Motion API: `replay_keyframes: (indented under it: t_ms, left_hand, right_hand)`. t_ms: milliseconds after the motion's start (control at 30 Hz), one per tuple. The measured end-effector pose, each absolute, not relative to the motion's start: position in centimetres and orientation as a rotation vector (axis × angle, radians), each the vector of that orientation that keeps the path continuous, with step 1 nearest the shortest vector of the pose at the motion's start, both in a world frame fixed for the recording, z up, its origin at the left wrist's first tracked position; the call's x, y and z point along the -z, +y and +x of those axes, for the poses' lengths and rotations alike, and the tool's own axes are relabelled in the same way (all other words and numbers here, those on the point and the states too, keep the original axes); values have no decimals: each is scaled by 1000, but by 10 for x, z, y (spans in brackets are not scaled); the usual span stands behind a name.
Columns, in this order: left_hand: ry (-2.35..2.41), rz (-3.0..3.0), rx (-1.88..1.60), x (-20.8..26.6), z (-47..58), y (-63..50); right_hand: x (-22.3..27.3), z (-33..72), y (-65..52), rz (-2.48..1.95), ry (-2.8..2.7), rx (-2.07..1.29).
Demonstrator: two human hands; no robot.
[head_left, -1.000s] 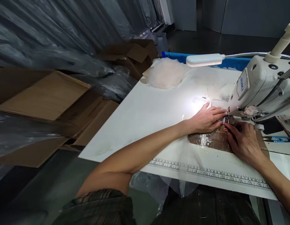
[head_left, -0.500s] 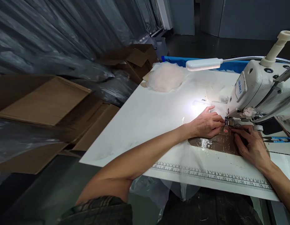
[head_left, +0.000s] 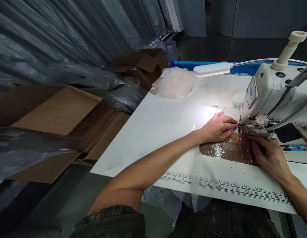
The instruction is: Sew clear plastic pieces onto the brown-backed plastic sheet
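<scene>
A white sewing machine (head_left: pixel 270 89) marked JUKI stands at the right of the table. My left hand (head_left: pixel 219 127) lies flat, fingers stretched out, with its fingertips just left of the presser foot (head_left: pixel 240 128). On the right of the foot, my right hand (head_left: pixel 270 152) has thumb and index finger drawn together at what looks like the edge of sheer fabric (head_left: pixel 205 167). This pale, see-through fabric hangs over the table's front edge; its part near the needle is hard to make out. Beneath the hands is a brown, shiny taped patch (head_left: pixel 225 152) with a small red mark.
A pile of pale sheer pieces (head_left: pixel 177 82) rests at the table's far left corner. A lamp (head_left: pixel 213 69) hangs above the white table (head_left: pixel 143 132). Blue thread snips (head_left: pixel 296 147) lie at the right, near a dark flat object (head_left: pixel 288 133). Cardboard boxes (head_left: pixel 56 109) stand left.
The view has shifted slightly. My right hand has moved a little to the right, away from the presser foot; my left hand stays nearly in place.
</scene>
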State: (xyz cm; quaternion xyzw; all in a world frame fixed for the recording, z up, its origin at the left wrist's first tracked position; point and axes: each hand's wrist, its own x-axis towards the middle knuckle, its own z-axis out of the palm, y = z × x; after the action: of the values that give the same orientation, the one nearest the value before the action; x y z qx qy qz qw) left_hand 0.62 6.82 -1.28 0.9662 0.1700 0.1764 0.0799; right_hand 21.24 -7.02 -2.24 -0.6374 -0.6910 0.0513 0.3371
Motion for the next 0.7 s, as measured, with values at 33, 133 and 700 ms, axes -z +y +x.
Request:
replay_keyframes:
  t_ms: [33,133,700]
  left_hand:
    - [524,2885,-534,12,6,69]
    - [720,2860,-599,8,3,74]
    - [764,2964,-362,5,30,137]
  right_hand:
    - [22,214,-70,-1652,-1801,-124]
    - [17,214,-71,-1584,-1822,-96]
    - [5,153,-91,-920,-2536,-3]
